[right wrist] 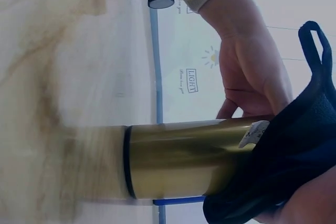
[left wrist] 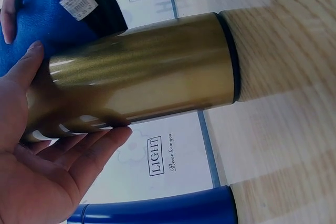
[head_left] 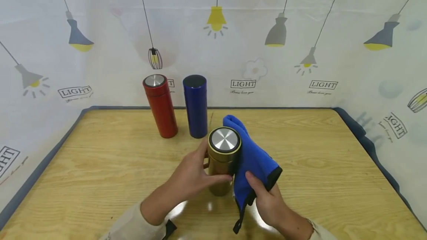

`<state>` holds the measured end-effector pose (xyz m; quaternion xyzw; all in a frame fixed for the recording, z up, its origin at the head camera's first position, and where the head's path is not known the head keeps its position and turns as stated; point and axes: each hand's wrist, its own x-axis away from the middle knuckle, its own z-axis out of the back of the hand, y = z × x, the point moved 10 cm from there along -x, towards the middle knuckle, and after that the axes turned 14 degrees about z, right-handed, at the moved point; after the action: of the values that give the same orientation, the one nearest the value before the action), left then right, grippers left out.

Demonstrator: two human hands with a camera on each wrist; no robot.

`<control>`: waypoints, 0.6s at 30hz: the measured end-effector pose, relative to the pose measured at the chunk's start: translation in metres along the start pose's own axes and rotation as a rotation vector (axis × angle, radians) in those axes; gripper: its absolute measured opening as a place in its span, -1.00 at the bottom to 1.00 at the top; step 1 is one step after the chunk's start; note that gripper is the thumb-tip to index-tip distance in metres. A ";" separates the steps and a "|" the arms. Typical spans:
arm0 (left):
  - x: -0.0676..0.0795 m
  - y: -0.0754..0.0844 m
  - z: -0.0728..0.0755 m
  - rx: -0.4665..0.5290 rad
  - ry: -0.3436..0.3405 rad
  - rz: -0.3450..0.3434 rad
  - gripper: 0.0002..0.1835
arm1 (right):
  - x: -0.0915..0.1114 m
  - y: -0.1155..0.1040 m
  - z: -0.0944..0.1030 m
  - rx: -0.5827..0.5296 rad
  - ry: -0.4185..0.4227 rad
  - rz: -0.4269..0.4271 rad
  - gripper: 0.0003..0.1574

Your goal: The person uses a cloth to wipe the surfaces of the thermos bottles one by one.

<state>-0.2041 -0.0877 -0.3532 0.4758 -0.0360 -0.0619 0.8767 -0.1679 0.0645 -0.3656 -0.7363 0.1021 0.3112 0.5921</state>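
A gold vacuum flask with a shiny steel-topped lid stands upright on the wooden table. My left hand holds it from the left, thumb across the near side and fingers around the far side. In the left wrist view the flask's smooth body shows down to its black base. On the other side, my right hand grips a blue cloth with black edging and a hanging loop. The cloth lies against the flask's right side. A white label on the cloth shows in the left wrist view.
Behind the gold flask stand a red flask with a steel top and a blue flask with a dark top. The wooden table ends at a white sheet printed with lamps, which surrounds its back and sides.
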 end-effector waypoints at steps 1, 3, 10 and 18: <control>0.000 0.000 0.000 -0.004 0.001 0.000 0.11 | 0.000 0.001 -0.001 0.018 -0.005 -0.018 -0.51; 0.000 0.000 0.000 -0.010 0.001 0.002 0.12 | 0.001 0.005 0.000 0.072 -0.006 -0.076 -0.62; 0.001 0.001 0.000 -0.001 -0.005 -0.008 0.16 | 0.000 0.018 0.004 0.167 0.007 -0.237 -0.48; 0.000 0.002 -0.001 0.020 -0.047 -0.021 0.12 | -0.001 0.008 0.007 0.149 0.017 -0.171 -0.52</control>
<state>-0.2038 -0.0854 -0.3520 0.4834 -0.0521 -0.0816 0.8700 -0.1749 0.0690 -0.3720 -0.6990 0.0667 0.2446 0.6687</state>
